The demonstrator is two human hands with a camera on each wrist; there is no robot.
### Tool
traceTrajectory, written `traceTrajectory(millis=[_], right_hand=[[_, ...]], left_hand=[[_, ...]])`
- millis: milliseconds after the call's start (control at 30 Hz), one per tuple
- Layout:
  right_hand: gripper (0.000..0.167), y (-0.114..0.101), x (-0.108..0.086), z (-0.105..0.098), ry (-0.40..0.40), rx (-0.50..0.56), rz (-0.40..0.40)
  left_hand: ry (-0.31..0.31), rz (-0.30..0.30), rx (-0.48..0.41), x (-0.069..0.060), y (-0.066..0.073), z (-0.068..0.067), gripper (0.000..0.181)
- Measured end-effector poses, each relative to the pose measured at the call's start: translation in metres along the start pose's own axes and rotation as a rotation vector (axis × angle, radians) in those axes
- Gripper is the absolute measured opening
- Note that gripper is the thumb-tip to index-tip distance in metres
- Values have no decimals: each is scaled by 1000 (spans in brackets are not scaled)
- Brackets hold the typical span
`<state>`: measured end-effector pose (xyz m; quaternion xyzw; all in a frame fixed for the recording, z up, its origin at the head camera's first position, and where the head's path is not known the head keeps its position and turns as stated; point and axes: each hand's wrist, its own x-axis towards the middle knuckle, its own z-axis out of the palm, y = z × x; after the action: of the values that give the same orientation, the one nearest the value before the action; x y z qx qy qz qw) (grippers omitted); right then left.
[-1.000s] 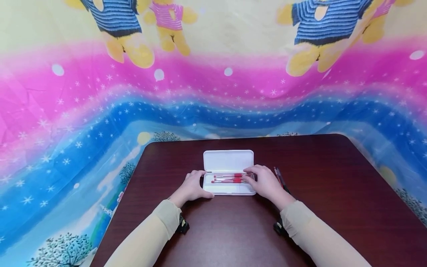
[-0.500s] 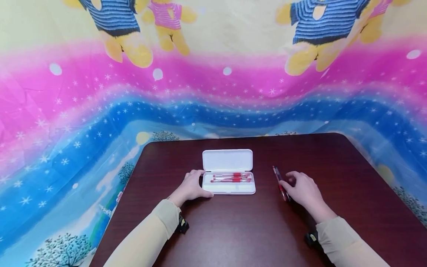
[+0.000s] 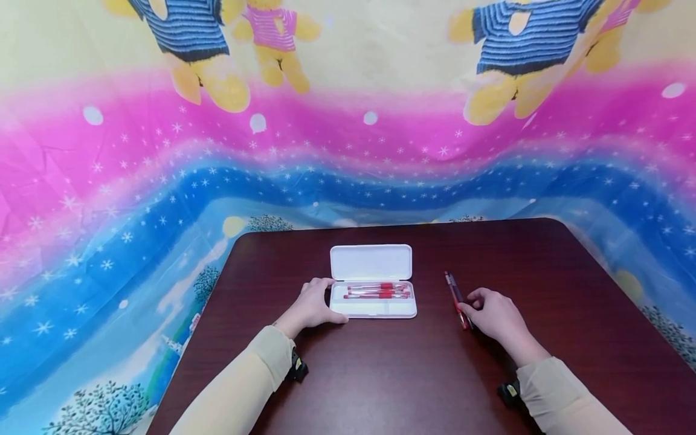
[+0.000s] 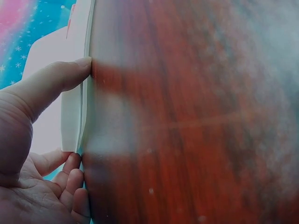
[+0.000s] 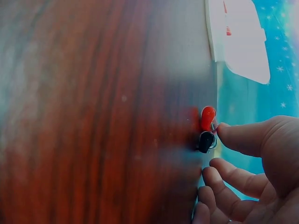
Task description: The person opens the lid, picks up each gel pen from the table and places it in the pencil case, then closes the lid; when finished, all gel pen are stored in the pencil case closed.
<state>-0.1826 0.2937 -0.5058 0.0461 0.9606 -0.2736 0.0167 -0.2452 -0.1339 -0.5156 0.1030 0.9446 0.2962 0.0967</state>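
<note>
A white pencil case (image 3: pixel 399 311) lies with its lid raised on the brown table. In it are several red pens (image 3: pixel 380 295). My left hand (image 3: pixel 310 307) grips the case's left end; in the left wrist view the thumb presses the front wall and the fingertips touch the end. My right hand (image 3: pixel 497 314) is at two pens lying side by side on the table, one red (image 5: pixel 208 117) and one black (image 5: pixel 206 142). Its thumb touches or nearly touches the red pen. The fingertips sit just beyond the black pen, and a gap shows between thumb and index finger.
The table (image 3: pixel 370 374) has rounded far corners. A patterned cloth (image 3: pixel 359 133) with bears and snowflakes hangs behind it and along both sides. The raised lid (image 3: pixel 371 261) stands at the back of the case.
My right hand has moved right from inside the case to the two pens, and its thumb and index finger have drawn closer together. The left hand has stayed on the case.
</note>
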Motion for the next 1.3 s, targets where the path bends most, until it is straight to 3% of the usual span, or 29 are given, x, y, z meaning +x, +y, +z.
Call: traceTrajectory(millis=[600, 867, 1100, 1300], right_hand=[[33, 6, 0, -2, -14, 25, 55], [28, 5, 2, -6, 18, -2, 70], [28, -19, 5, -11, 94, 14, -36], [25, -58, 13, 1, 72, 50, -150]], left_hand=[[1, 3, 7, -1, 1, 0, 105], [-1, 7, 9, 0, 1, 0, 105], [-8, 6, 14, 2, -2, 2, 104], [-1, 7, 12, 3, -2, 2, 105]])
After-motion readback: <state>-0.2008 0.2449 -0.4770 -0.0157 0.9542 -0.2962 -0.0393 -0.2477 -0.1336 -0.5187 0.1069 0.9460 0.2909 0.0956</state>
